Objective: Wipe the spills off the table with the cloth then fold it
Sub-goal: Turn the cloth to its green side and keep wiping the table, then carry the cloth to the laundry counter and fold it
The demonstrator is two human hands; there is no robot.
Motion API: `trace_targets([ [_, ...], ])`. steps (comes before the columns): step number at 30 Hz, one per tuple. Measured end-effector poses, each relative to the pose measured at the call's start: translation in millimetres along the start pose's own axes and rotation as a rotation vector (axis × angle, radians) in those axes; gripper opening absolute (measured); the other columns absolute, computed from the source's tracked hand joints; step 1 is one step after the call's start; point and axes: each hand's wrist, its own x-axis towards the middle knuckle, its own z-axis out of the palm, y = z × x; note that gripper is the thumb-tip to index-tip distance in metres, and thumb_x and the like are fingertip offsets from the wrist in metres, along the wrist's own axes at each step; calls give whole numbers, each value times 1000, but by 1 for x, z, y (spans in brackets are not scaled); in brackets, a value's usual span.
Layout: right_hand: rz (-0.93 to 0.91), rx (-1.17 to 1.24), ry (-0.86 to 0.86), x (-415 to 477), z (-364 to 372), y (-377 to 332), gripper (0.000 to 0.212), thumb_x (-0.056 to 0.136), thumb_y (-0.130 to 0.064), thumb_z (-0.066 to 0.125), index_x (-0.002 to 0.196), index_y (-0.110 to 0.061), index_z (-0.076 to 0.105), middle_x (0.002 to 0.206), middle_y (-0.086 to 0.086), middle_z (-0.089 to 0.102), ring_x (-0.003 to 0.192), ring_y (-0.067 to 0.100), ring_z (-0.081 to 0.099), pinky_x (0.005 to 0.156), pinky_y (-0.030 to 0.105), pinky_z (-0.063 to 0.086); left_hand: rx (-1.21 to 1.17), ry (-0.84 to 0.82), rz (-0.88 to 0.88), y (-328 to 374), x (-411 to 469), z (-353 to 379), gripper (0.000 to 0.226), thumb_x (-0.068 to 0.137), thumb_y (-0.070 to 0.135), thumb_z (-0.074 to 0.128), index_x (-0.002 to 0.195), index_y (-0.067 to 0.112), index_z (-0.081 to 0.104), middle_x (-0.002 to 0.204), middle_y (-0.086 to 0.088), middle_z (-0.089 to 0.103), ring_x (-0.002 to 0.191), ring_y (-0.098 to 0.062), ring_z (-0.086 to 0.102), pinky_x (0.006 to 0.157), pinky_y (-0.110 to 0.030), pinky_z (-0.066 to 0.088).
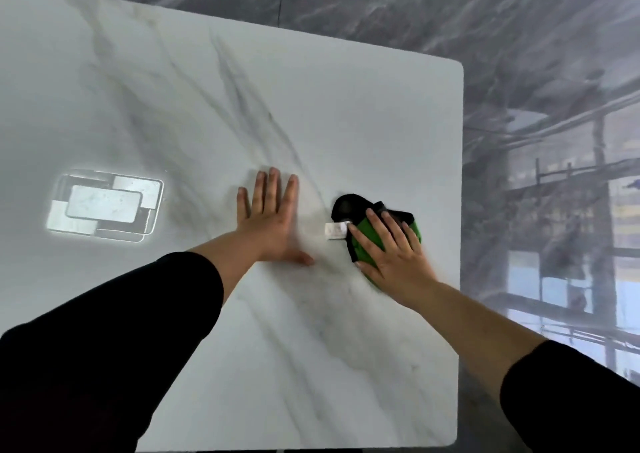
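Near the table's (pixel 346 88) right edge, the spread right hand (pixel 391 248) presses the cloth (pixel 363 244); left hand (pixel 270 220) flat beside.

The left arm (pixel 221 265) and right arm (pixel 467 317) stretch forward. The left hand (pixel 268 224) lies palm down, fingers (pixel 274 189) straight and spread. The right hand (pixel 391 251) is palm down too, fingers spread and slightly bent.

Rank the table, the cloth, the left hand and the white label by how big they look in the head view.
1. table
2. cloth and left hand: they look alike, and the right hand covers part of the cloth, so I do not rank them
3. white label
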Motion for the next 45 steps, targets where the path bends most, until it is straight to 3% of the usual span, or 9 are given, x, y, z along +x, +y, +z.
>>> trace_targets([
  [6, 105, 97, -148, -33, 1, -33, 73, 90, -50, 52, 150, -42, 12, 161, 3, 7, 145, 28, 15, 114, 49, 21, 61, 47, 28, 0, -6, 0, 153, 49, 85, 68, 141, 27, -39, 147, -9, -47, 133, -27, -45, 109, -53, -22],
  [12, 144, 126, -311, -62, 1, -60, 87, 87, -38, 58, 148, -45, -3, 158, 0, -5, 142, 30, 7, 112, 49, 20, 194, 119, 132, 9, -38, -1, 113, 78, 64, 65, 154, 24, -8, 162, -7, -13, 149, -27, -10, 119, -48, 0],
  [18, 237, 248, -415, -94, -13, -84, 98, 67, -11, 77, 145, -33, 21, 146, 5, 20, 131, 34, 22, 102, 47, 38, 234, 98, 231, 35, -108, 35, 82, 94, 43, 54, 155, 24, 3, 152, -1, 32, 138, -25, 30, 108, -38, 28],
  [21, 441, 635, -429, -131, -21, -82, 66, 79, -6, 63, 137, -25, 38, 132, 6, 41, 120, 31, 41, 91, 42, 47, 259, 50, 237, 58, -145, 55, 79, 96, 42, 50, 155, 23, 2, 151, -1, 33, 137, -25, 31, 106, -37, 31],
  [25, 799, 1149, -323, -226, -31, -69, 42, 80, -12, 60, 121, -20, 56, 113, 4, 62, 99, 24, 59, 80, 32, 51, 268, 11, 249, 105, -193, 72, 77, 97, 43, 48, 155, 23, 2, 154, -2, 31, 138, -26, 29, 107, -38, 30],
  [31, 1258, 1704, -87, -392, -27, -58, 32, 83, -3, 57, 114, -11, 59, 99, 12, 66, 86, 28, 67, 73, 38, 59, 260, -21, 291, 200, -258, 90, 74, 97, 45, 47, 156, 25, 6, 155, -3, 31, 139, -26, 30, 108, -38, 32],
  [33, 1368, 1845, 29, -446, -25, -57, 22, 85, 0, 57, 105, -8, 59, 89, 14, 67, 71, 25, 68, 55, 31, 56, 209, -44, 319, 234, -277, 98, 71, 96, 44, 49, 155, 24, 13, 153, -3, 34, 137, -26, 35, 107, -39, 35],
  [37, 1574, 1960, 293, -537, -16, -63, 11, 86, 2, 57, 92, -6, 62, 75, 14, 65, 57, 20, 64, 45, 25, 48, 54, -144, 439, 301, -308, 122, 68, 95, 34, 58, 153, 20, 24, 149, -8, 41, 133, -24, 43, 107, -36, 37],
  [45, 1848, 1931, 470, -615, 10, -48, 15, 83, 3, 52, 94, -2, 61, 84, 22, 67, 73, 32, 66, 67, 41, 55, 44, -280, 464, 398, -308, 152, 56, 94, 25, 62, 145, 15, 42, 141, -7, 51, 126, -20, 51, 102, -29, 39],
])
